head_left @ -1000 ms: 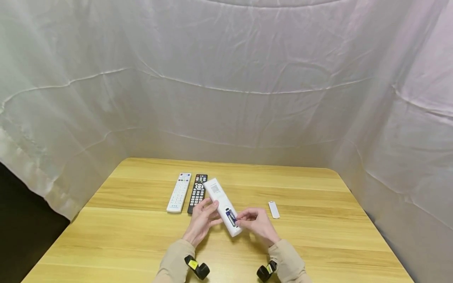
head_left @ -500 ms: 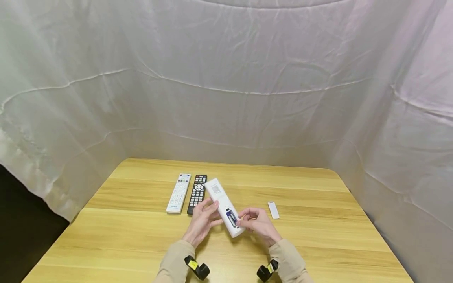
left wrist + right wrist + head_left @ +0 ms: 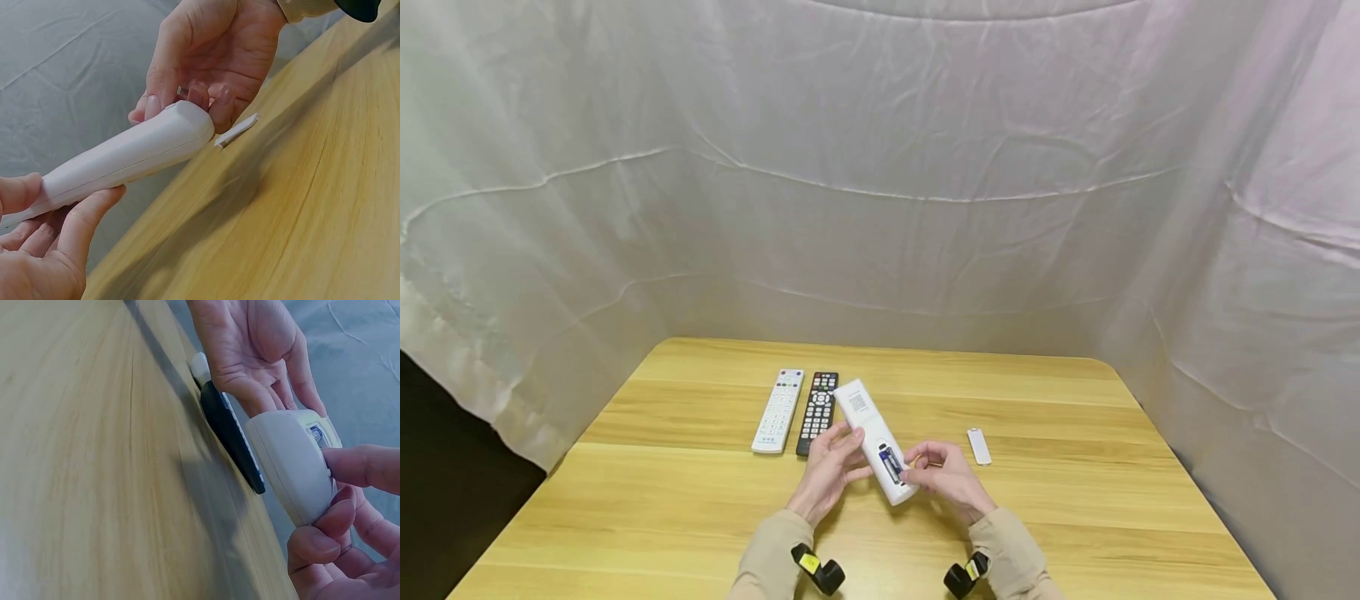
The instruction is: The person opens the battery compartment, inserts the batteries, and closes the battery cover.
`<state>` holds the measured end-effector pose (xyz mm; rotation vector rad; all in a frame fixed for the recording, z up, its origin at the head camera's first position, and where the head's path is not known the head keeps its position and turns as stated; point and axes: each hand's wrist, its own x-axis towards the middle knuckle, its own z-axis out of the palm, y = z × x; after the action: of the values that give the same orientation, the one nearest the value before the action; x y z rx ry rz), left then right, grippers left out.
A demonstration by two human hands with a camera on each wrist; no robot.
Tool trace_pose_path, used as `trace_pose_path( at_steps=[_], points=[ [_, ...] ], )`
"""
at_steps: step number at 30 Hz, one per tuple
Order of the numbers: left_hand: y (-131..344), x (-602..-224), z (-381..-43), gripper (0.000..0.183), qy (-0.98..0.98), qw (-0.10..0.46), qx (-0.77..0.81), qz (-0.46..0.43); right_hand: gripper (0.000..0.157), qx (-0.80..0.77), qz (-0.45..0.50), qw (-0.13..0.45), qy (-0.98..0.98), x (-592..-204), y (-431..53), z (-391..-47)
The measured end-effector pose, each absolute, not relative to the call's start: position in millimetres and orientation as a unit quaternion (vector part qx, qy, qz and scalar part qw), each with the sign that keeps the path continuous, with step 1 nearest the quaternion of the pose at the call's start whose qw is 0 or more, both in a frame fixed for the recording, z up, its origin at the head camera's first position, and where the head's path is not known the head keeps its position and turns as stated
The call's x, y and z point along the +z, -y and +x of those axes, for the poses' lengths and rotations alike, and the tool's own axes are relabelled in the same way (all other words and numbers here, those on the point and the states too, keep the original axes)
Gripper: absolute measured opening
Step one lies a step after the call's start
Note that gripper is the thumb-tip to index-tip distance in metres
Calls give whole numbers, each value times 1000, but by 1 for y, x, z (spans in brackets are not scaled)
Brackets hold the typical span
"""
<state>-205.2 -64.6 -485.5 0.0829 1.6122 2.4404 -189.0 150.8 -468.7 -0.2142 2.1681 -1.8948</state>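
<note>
A white remote control point(image 3: 867, 421) is held back side up, tilted above the table. Its battery compartment is uncovered, and batteries point(image 3: 891, 465) with dark blue wrapping lie inside. My left hand point(image 3: 829, 471) grips the remote by its sides, near the middle. At the lower end, my right hand point(image 3: 946, 479) has one digit pressed at the compartment, while other curled fingers point(image 3: 334, 519) touch the remote's edge. Part of the compartment is hidden behind that hand. To the right, the slim white battery cover point(image 3: 979, 447) lies on the table.
Two more remotes lie face up left of the held one: a white remote point(image 3: 778, 410) and a black remote point(image 3: 820, 408), partly behind my left hand. The wooden table point(image 3: 1112, 492) ends at grey curtains point(image 3: 925, 250) at the back and sides.
The held remote and both hands stay almost in place. The right fingertips shift very slightly at the battery compartment.
</note>
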Motion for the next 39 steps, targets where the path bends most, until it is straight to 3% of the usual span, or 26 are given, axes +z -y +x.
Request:
trace_pose_path(
  at_steps=[16,24,30,35,39],
  points=[
    [64,-487,-204,58,-548,103,830,28,33,-654,-106,111,-741,-475,-154,-193],
    [64,-487,-203,55,-544,100,833,23,16,-637,-58,-42,-767,-474,-155,-195],
    [63,-488,-204,55,-541,102,835,22,11,-532,-31,-141,-834,-470,-161,-201],
    [64,-488,-204,56,-542,102,834,22,19,-420,-18,-176,-890,-467,-174,-205],
    [64,-487,-203,56,-541,103,834,18,33,-355,-5,-158,-922,-466,-186,-207]
  ],
)
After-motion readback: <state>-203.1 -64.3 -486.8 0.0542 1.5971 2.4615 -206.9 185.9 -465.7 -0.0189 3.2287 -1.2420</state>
